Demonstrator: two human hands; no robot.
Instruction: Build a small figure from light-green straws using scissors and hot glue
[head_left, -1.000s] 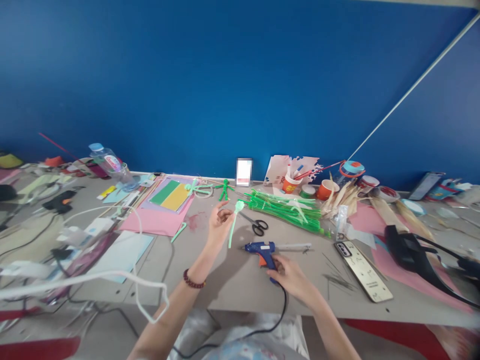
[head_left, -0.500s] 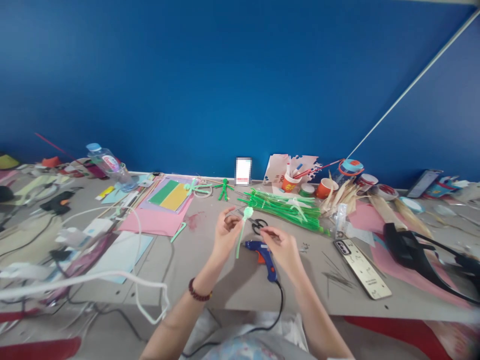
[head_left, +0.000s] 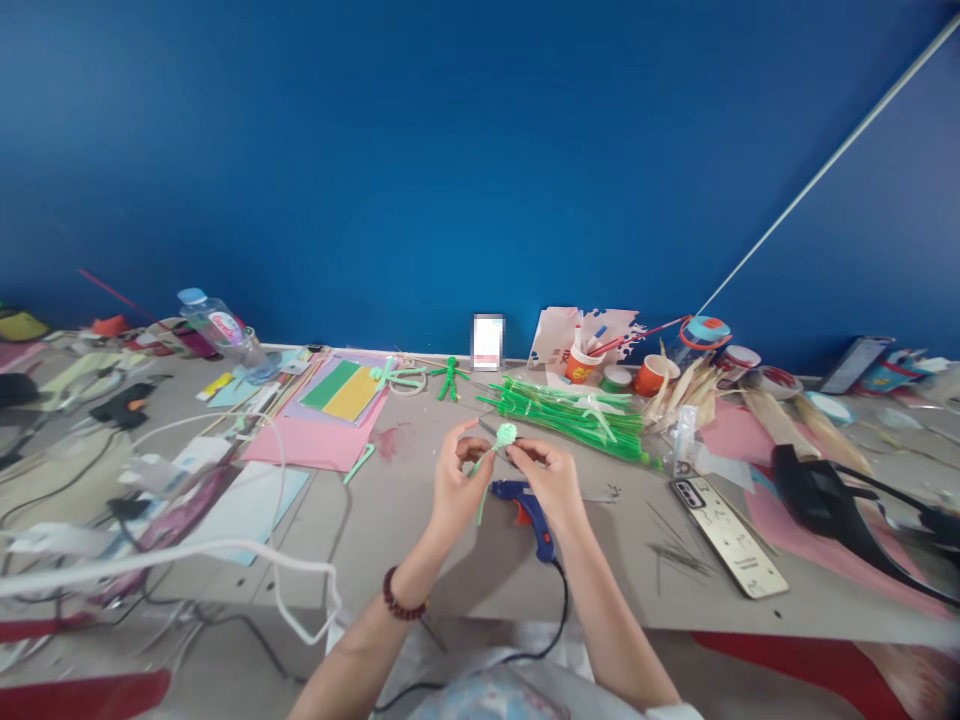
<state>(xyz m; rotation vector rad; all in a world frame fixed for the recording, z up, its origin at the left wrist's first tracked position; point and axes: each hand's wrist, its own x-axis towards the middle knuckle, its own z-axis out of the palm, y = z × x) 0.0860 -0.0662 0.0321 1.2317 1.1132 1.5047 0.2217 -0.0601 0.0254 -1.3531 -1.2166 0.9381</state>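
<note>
Head view, starting closest in: a black cord (head_left: 564,608) comes up over the table edge to a blue glue gun (head_left: 537,520), which lies on the grey table (head_left: 394,525) below the hands, partly covered by the right one. A dark red bracelet (head_left: 403,596) circles the left wrist. What has just changed is the right hand (head_left: 551,482): a second ago it was at the glue gun's handle, and now it is up beside the left hand (head_left: 459,480), so both hands are at the same small item and the glue gun lies let go. That item is a pale green fuzzy piece (head_left: 506,434) with a rounded head and a strip hanging down. The left hand pinches it just below the head, between thumb and fingers; the right hand's bent fingertips come up to the head's other side, though I cannot tell whether they grip it or only touch. So the piece sits between the two hands, raised over the table, its head above the fingertips. Off to the right lies a phone (head_left: 731,536). Past the hands are scissors (head_left: 486,428), mostly hidden, and a bundle of green pipe cleaners (head_left: 574,420). Farther back stand a little green figure (head_left: 450,380) and an orange cup (head_left: 652,377), before a blue wall (head_left: 480,180).
</note>
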